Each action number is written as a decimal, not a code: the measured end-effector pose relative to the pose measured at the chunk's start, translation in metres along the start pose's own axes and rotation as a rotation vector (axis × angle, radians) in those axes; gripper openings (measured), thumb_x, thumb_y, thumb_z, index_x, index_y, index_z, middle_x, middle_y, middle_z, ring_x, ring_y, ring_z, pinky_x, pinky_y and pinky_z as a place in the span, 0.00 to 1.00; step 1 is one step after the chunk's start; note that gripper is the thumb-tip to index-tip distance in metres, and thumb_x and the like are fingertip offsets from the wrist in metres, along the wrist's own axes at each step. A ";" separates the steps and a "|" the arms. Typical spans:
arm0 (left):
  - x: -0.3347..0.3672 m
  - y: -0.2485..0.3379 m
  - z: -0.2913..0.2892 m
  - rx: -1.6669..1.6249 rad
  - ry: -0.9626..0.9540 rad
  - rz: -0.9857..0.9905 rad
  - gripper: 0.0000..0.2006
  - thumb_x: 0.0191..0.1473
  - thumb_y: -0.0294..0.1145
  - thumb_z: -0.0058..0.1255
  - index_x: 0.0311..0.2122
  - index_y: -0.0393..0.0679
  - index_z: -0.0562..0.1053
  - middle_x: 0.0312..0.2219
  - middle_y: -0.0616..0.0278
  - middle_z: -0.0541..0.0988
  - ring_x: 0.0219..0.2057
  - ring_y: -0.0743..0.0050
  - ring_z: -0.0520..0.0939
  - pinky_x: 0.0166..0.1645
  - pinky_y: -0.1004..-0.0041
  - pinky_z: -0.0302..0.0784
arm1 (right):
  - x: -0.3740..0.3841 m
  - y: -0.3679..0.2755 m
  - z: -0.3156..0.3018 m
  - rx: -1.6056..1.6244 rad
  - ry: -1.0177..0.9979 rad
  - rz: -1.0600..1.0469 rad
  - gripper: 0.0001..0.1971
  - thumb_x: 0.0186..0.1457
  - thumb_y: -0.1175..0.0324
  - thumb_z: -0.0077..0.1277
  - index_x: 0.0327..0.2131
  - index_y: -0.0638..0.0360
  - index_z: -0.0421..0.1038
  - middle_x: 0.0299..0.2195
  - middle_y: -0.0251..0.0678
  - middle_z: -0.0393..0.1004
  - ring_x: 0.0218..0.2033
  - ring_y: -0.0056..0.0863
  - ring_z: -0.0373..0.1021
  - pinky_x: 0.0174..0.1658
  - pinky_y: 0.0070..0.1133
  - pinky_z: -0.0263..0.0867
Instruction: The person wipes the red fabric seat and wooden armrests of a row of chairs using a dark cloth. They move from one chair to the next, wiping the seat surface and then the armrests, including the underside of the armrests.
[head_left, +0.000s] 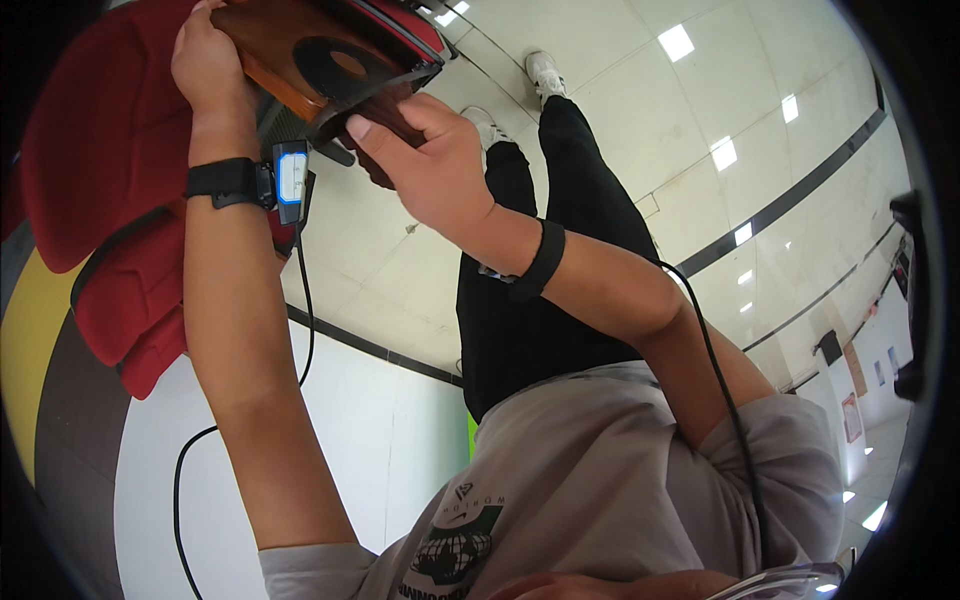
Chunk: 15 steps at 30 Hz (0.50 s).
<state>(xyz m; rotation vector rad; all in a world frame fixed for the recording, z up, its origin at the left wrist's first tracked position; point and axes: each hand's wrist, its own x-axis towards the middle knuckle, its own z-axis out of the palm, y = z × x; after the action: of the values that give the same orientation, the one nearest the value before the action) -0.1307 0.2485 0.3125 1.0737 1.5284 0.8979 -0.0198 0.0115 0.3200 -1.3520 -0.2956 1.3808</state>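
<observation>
At the upper left, a brown wooden panel [265, 35] is tilted beside a red seat. It looks like a chair's folding writing board, and a black plate with an oval opening [318, 70] is set in it. My left hand [212, 65] is at the panel's left edge, its fingers closing over the far side and partly hidden. A dark brown cloth [385, 112] is bunched in my right hand [440, 165], pressed against the panel's near right corner. The right thumb lies on top of the cloth, which hangs a little below the fingers.
Red padded seats [105, 130] line the left side, with more [130, 310] below. A black cable [303, 330] hangs from the device on my left wrist [290, 180]; another cable [715, 370] runs along my right arm. Pale tiled floor [640, 100] lies beyond my legs, near a white wall [350, 440].
</observation>
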 end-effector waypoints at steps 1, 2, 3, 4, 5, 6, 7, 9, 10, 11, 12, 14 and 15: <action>0.000 0.000 -0.001 -0.006 -0.011 -0.002 0.17 0.72 0.37 0.46 0.54 0.40 0.80 0.50 0.58 0.84 0.51 0.61 0.84 0.57 0.64 0.81 | -0.005 -0.002 0.003 -0.068 -0.024 -0.166 0.09 0.62 0.67 0.65 0.37 0.63 0.81 0.32 0.40 0.78 0.33 0.34 0.74 0.37 0.29 0.70; 0.000 0.001 -0.001 -0.016 -0.020 0.003 0.17 0.72 0.38 0.45 0.54 0.40 0.80 0.50 0.58 0.84 0.51 0.61 0.85 0.57 0.64 0.81 | -0.010 -0.007 0.006 -0.133 -0.015 -0.242 0.09 0.61 0.67 0.66 0.36 0.63 0.80 0.33 0.39 0.77 0.33 0.34 0.73 0.36 0.29 0.69; 0.001 0.002 -0.002 -0.014 -0.023 0.008 0.17 0.72 0.38 0.45 0.54 0.40 0.80 0.50 0.58 0.84 0.51 0.61 0.85 0.57 0.64 0.81 | -0.014 -0.011 0.007 -0.174 -0.015 -0.335 0.09 0.61 0.66 0.65 0.36 0.63 0.80 0.34 0.39 0.77 0.33 0.36 0.73 0.37 0.29 0.69; 0.002 0.002 -0.003 -0.010 -0.025 0.012 0.17 0.72 0.38 0.45 0.54 0.40 0.80 0.50 0.58 0.84 0.51 0.61 0.85 0.57 0.64 0.82 | -0.019 -0.015 0.009 -0.226 -0.033 -0.423 0.09 0.61 0.66 0.65 0.35 0.63 0.80 0.34 0.39 0.76 0.33 0.37 0.73 0.37 0.29 0.69; 0.002 0.002 -0.003 -0.004 -0.027 0.013 0.17 0.72 0.38 0.45 0.55 0.40 0.80 0.50 0.58 0.84 0.51 0.61 0.85 0.57 0.64 0.82 | -0.022 -0.019 0.009 -0.277 -0.037 -0.512 0.09 0.60 0.66 0.65 0.35 0.63 0.80 0.35 0.40 0.76 0.34 0.38 0.72 0.37 0.29 0.69; 0.003 0.003 -0.003 0.013 -0.024 0.019 0.17 0.72 0.38 0.45 0.55 0.40 0.80 0.50 0.58 0.84 0.51 0.61 0.85 0.57 0.64 0.82 | -0.023 -0.022 0.009 -0.200 -0.065 -0.535 0.10 0.59 0.65 0.66 0.35 0.62 0.80 0.37 0.40 0.75 0.35 0.40 0.72 0.37 0.29 0.70; 0.003 0.003 -0.003 0.029 -0.022 0.025 0.17 0.72 0.38 0.46 0.55 0.40 0.80 0.50 0.57 0.84 0.51 0.61 0.85 0.57 0.64 0.82 | -0.023 -0.024 0.008 -0.230 -0.058 -0.551 0.10 0.60 0.65 0.66 0.34 0.62 0.79 0.37 0.41 0.75 0.35 0.40 0.73 0.38 0.29 0.70; 0.002 0.004 -0.002 0.033 -0.008 0.023 0.17 0.72 0.37 0.46 0.55 0.40 0.80 0.51 0.57 0.84 0.52 0.61 0.85 0.57 0.64 0.82 | -0.020 -0.026 0.004 -0.304 -0.069 -0.576 0.11 0.60 0.64 0.65 0.34 0.62 0.79 0.37 0.42 0.74 0.37 0.41 0.73 0.39 0.30 0.71; 0.002 0.005 -0.001 0.023 0.004 0.014 0.17 0.72 0.37 0.46 0.55 0.39 0.80 0.51 0.57 0.84 0.52 0.61 0.85 0.57 0.64 0.82 | -0.019 -0.026 0.000 -0.341 -0.051 -0.590 0.10 0.59 0.65 0.66 0.35 0.62 0.78 0.38 0.41 0.75 0.37 0.40 0.75 0.40 0.29 0.72; 0.001 0.005 -0.001 0.016 0.017 0.005 0.17 0.71 0.37 0.46 0.55 0.39 0.80 0.51 0.57 0.84 0.52 0.61 0.85 0.57 0.64 0.82 | -0.017 -0.025 -0.002 -0.388 -0.052 -0.587 0.10 0.59 0.66 0.67 0.36 0.62 0.78 0.39 0.41 0.76 0.38 0.39 0.76 0.41 0.28 0.73; 0.000 0.006 0.000 0.009 0.011 0.003 0.17 0.71 0.37 0.47 0.55 0.39 0.80 0.51 0.57 0.84 0.52 0.61 0.85 0.57 0.64 0.82 | -0.015 -0.024 -0.003 -0.423 -0.034 -0.590 0.11 0.58 0.67 0.67 0.38 0.62 0.78 0.39 0.40 0.77 0.38 0.37 0.77 0.41 0.28 0.74; 0.000 0.005 0.000 -0.006 -0.001 0.000 0.17 0.71 0.36 0.47 0.55 0.39 0.80 0.51 0.57 0.84 0.51 0.61 0.85 0.57 0.64 0.82 | -0.013 -0.020 -0.003 -0.213 -0.013 -0.321 0.11 0.59 0.70 0.69 0.41 0.61 0.77 0.43 0.35 0.77 0.40 0.27 0.78 0.43 0.21 0.74; 0.000 0.004 0.000 -0.016 -0.009 -0.001 0.17 0.71 0.36 0.47 0.55 0.39 0.80 0.51 0.57 0.84 0.51 0.61 0.85 0.57 0.64 0.82 | -0.013 -0.019 -0.002 -0.105 0.007 -0.194 0.12 0.59 0.71 0.70 0.43 0.61 0.76 0.44 0.33 0.77 0.41 0.21 0.78 0.43 0.18 0.75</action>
<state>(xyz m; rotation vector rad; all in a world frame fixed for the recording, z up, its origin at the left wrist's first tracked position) -0.1297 0.2499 0.3164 1.0638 1.5116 0.9025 -0.0118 0.0061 0.3414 -1.3755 -0.4873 1.2127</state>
